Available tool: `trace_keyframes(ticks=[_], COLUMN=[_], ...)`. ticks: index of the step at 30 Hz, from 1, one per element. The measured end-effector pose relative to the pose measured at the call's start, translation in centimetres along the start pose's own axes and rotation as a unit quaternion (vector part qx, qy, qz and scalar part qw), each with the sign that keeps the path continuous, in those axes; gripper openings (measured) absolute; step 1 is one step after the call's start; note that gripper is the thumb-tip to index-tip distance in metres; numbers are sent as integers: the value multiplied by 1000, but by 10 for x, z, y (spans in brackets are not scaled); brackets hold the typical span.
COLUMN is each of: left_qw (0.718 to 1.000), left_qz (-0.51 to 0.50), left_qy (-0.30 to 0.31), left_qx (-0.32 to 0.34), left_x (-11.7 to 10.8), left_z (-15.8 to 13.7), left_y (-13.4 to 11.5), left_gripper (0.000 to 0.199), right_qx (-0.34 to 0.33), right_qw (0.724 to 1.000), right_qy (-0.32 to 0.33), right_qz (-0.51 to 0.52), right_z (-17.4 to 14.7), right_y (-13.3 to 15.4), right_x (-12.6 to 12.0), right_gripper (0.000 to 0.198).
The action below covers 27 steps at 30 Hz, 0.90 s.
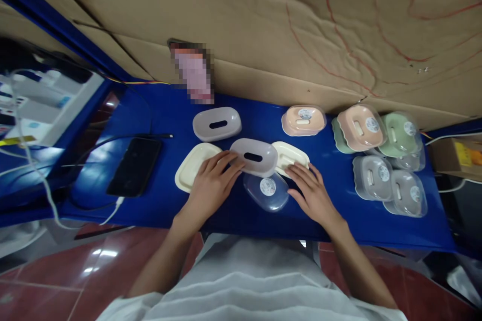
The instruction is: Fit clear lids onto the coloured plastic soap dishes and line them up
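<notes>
My left hand [215,178] lies palm down over a cream soap dish base [184,173], its stretched fingers reaching the left edge of a pale grey slotted tray [254,166]. Stretched and a little apart, the fingers of my right hand [311,193] rest on a second cream piece [286,153] with a raised bar, partly covered by them. Just below the slotted tray is a clear lid [266,195] with a round label, close to my right thumb. Behind my left hand stands another pale grey slotted tray [217,135].
Peach [303,123], green [401,135] and grey [372,178] lidded soap dishes stand at the right, some overlapping. A black phone [133,166] with cables lies left on the blue table [327,215]. Brown cardboard [244,20] rises behind; a cardboard box [457,158] is far right.
</notes>
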<state>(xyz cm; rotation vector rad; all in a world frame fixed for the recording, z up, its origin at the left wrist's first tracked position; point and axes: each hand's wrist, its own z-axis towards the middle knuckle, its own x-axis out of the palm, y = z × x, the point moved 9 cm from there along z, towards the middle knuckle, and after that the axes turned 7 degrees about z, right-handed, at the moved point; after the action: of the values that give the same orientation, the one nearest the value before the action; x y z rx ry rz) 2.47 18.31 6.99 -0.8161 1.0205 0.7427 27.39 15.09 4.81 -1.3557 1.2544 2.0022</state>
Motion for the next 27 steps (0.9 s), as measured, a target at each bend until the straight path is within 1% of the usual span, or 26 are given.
trace_keyframes(ticks=[3, 6, 8, 10, 12, 13, 15, 17, 19, 21, 23, 27], left_qw=[999, 998, 997, 994, 990, 988, 986, 986, 985, 984, 983, 980], left_qz=[-13, -36, -37, -29, -24, -24, -23, -18, -18, -26, -39, -57], left_qy=[-34, -48, -37, -20, -11, -8, -5, -4, -6, -7, -6, 19], left_qx=[3, 25, 60, 105, 141, 154, 166, 169, 169, 174, 181, 191], left_x=[-4, -10, -12, -12, -11, -10, -4, 5, 13, 21, 27, 38], left_z=[14, 33, 48, 62, 73, 77, 79, 78, 75, 72, 69, 67], left_y=[-4, -11, -19, -28, -35, -37, -39, -38, -38, -38, -39, -40], left_gripper=[26, 26, 28, 29, 27, 26, 23, 21, 18, 18, 21, 33], right_qx=[12, 39, 62, 68, 51, 35, -6, -49, -80, -86, -79, -70], right_qw=[1000, 997, 994, 992, 991, 992, 994, 995, 993, 990, 989, 990], right_qy=[-24, -66, -88, -102, -106, -103, -85, -77, -89, -107, -111, -89], right_qz=[10, 0, 12, 39, 61, 68, 70, 49, 14, -20, -52, -88], right_z=[-5, -6, -3, 6, 18, 25, 39, 50, 56, 57, 54, 45], right_y=[-8, -25, -38, -46, -47, -46, -40, -33, -27, -24, -24, -23], right_x=[-3, -11, -16, -20, -23, -24, -23, -22, -24, -27, -30, -30], right_gripper=[61, 65, 75, 87, 96, 98, 93, 80, 63, 49, 41, 37])
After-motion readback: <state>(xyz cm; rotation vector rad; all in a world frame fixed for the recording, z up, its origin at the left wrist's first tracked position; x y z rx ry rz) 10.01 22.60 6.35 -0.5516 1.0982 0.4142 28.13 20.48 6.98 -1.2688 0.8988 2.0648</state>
